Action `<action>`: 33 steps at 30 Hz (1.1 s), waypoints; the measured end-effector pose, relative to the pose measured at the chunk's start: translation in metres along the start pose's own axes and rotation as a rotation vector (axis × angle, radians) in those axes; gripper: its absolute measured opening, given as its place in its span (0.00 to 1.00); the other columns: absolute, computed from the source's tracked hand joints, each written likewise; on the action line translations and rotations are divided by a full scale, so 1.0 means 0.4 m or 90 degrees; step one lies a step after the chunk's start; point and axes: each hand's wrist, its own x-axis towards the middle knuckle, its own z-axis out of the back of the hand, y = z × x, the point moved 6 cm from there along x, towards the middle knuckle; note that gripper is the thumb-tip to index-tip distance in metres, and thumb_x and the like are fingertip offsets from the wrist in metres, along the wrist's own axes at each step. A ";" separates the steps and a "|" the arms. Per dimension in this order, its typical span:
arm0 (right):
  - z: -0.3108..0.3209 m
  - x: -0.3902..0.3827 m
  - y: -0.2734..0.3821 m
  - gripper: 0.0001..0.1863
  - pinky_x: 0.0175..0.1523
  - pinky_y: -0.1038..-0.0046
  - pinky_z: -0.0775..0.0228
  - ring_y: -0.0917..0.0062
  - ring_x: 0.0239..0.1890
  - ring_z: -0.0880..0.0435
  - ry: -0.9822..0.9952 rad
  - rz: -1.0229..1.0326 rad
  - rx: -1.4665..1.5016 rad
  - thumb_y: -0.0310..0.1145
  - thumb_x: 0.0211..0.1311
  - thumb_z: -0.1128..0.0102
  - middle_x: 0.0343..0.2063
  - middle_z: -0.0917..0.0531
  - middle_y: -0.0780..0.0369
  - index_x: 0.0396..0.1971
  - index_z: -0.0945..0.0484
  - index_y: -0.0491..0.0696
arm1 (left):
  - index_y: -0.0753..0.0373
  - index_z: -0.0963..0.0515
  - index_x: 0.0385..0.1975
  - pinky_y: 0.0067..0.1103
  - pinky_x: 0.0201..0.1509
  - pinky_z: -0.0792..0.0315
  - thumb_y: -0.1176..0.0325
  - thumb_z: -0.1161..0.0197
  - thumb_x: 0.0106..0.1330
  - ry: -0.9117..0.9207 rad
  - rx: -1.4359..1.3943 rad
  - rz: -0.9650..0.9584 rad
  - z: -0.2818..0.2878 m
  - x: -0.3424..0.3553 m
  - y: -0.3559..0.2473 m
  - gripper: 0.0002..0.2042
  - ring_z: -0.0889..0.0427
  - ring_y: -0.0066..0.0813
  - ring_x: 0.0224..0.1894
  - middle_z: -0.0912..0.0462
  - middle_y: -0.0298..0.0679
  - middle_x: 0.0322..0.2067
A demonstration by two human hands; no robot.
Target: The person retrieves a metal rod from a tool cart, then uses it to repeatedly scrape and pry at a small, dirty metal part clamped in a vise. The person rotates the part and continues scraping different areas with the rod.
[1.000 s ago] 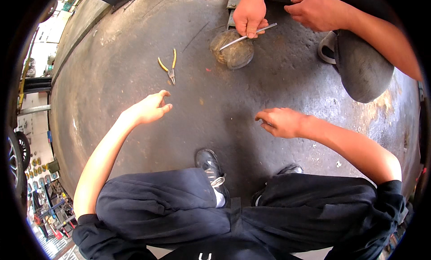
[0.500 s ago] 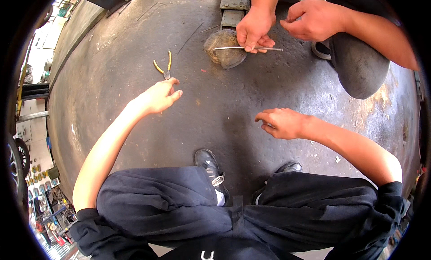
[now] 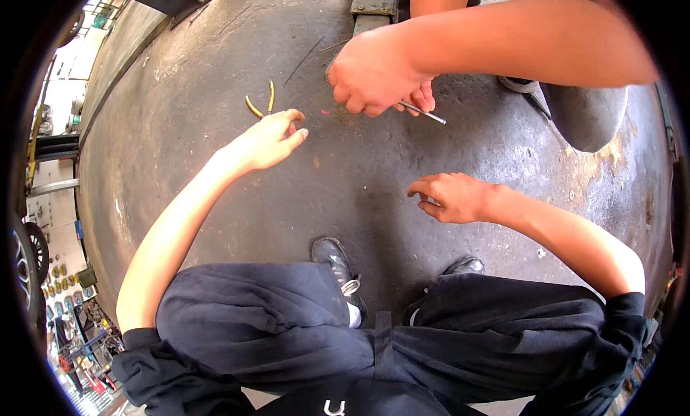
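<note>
On the stained concrete floor [image 3: 215, 200], ahead of your knees, the yellow-handled pliers [image 3: 260, 103] lie flat with the two handle tips pointing away from you; your own fingers cover the jaw end. Your left hand [image 3: 272, 137] is stretched out over them, fingers loosely curled and partly spread, holding nothing; the fingertips are just beside the handles, and whether they touch cannot be told. Your right hand [image 3: 454, 197] hovers low over the floor, half open with fingers bent, empty, well apart from the pliers.

Handling judgement: the pliers look like a small steel tool, stiff and fairly light, with coated handles that should give a sure grip. Take them by both handles together, near the middle, so they do not splay open. The floor looks oily in patches, so the metal may be slick.

Across from you, another person's hands [image 3: 377, 75] are closed on a thin metal rod [image 3: 424, 114] held just above the floor; a grey shoe [image 3: 586, 114] stands to the right of them.

No containers are visible within reach. Racks of small items stand at the far left edge, contents too small to tell.
</note>
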 end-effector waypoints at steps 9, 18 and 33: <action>0.001 -0.010 -0.002 0.19 0.51 0.57 0.26 0.53 0.44 0.18 -0.010 -0.015 -0.003 0.31 0.60 0.49 0.43 0.17 0.50 0.52 0.25 0.44 | 0.72 0.29 0.53 0.33 0.48 0.27 0.58 0.47 0.70 0.028 0.015 -0.007 -0.001 0.021 -0.024 0.22 0.20 0.42 0.42 0.20 0.50 0.36; -0.018 -0.015 0.014 0.20 0.52 0.56 0.26 0.53 0.46 0.18 0.058 -0.049 0.010 0.32 0.60 0.50 0.43 0.18 0.48 0.53 0.26 0.43 | 0.68 0.27 0.54 0.34 0.59 0.29 0.53 0.49 0.70 0.230 0.101 0.149 -0.078 -0.012 0.092 0.23 0.22 0.47 0.55 0.20 0.53 0.49; -0.019 -0.018 0.007 0.21 0.54 0.57 0.27 0.53 0.48 0.19 0.083 -0.073 0.008 0.34 0.59 0.48 0.44 0.18 0.47 0.52 0.26 0.42 | 0.68 0.26 0.55 0.34 0.60 0.30 0.52 0.50 0.71 0.249 0.091 0.143 -0.091 -0.004 0.077 0.24 0.23 0.47 0.56 0.20 0.53 0.51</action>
